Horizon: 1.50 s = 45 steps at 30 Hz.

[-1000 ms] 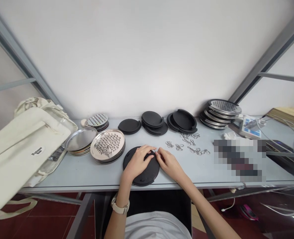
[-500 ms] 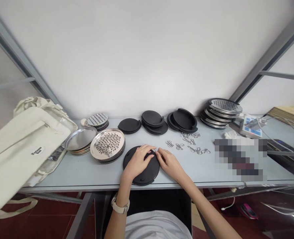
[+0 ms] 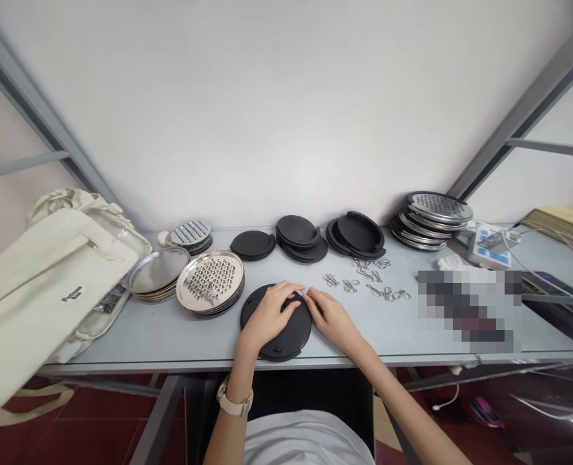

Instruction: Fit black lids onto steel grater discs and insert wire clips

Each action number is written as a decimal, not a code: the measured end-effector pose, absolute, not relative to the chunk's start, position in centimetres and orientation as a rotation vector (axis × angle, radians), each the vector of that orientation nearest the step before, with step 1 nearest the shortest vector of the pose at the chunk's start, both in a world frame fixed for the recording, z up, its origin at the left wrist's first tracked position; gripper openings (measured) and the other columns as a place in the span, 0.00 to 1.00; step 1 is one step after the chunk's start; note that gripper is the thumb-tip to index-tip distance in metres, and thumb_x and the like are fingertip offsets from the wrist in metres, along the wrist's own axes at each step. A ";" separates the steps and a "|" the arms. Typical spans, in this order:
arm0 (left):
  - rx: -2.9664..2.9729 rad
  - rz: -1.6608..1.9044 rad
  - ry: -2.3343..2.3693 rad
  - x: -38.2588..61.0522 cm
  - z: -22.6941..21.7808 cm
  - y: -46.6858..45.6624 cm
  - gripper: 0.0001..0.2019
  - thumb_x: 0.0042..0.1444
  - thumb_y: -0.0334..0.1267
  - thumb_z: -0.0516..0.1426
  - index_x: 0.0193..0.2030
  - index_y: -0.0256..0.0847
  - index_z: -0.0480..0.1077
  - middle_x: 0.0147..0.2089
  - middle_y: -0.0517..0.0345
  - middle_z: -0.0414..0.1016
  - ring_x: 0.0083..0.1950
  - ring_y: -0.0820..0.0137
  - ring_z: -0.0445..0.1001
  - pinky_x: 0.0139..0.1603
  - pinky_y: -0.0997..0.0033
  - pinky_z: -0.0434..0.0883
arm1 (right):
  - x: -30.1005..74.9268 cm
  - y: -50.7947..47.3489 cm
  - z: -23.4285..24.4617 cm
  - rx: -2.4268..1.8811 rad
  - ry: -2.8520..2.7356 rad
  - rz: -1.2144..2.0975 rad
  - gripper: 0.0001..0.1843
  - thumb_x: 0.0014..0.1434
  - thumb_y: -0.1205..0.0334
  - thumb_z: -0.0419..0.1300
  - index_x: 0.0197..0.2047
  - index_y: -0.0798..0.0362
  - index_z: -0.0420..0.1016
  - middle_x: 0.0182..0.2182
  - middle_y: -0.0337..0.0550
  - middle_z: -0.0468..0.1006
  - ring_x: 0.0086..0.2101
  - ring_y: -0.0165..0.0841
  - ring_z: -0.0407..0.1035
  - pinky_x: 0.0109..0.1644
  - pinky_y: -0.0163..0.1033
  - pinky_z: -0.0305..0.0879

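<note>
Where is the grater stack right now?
In the head view, the grater stack sits on the table, just left of the black disc under the left hand, with steel plates on its other side.

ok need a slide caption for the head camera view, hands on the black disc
The left hand rests on a black round disc, the right hand at its rim, beside stacked steel graters.

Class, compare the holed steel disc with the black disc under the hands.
The steel disc is shiny and holed; the black disc is matte, no holes showing. The steel disc tops a stack; the black disc lies alone. Both are round and flat.
</note>
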<state>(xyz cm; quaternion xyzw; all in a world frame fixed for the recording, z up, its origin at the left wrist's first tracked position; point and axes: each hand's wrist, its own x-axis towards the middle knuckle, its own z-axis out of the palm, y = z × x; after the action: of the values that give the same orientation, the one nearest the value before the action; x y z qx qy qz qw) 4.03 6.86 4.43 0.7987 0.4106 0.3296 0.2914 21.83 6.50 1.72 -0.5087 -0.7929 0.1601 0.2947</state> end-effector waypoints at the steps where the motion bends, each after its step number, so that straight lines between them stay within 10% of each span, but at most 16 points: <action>1: 2.129 0.880 1.092 4.0 4.4 6.9 0.17 0.62 0.30 0.52 0.56 0.49 0.67 0.52 0.58 0.71 0.48 0.67 0.72 0.56 0.63 0.65 | 21.8 6.5 1.7 -1.355 -2.110 0.427 0.11 0.68 0.61 0.44 0.35 0.50 0.63 0.26 0.41 0.70 0.30 0.37 0.68 0.34 0.38 0.62; 45: 2.022 0.921 1.106 3.8 3.7 6.9 0.12 0.62 0.33 0.54 0.52 0.46 0.67 0.52 0.55 0.67 0.49 0.67 0.73 0.55 0.64 0.68 | 21.8 6.5 1.9 -1.331 -2.085 0.491 0.12 0.69 0.61 0.44 0.32 0.49 0.58 0.25 0.37 0.66 0.29 0.34 0.65 0.33 0.35 0.58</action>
<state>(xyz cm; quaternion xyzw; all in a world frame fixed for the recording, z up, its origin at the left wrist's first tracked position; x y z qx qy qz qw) 3.84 6.93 3.66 0.7708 0.4215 0.3512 0.3239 21.84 6.48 1.94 -0.5025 -0.7874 0.1856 0.3049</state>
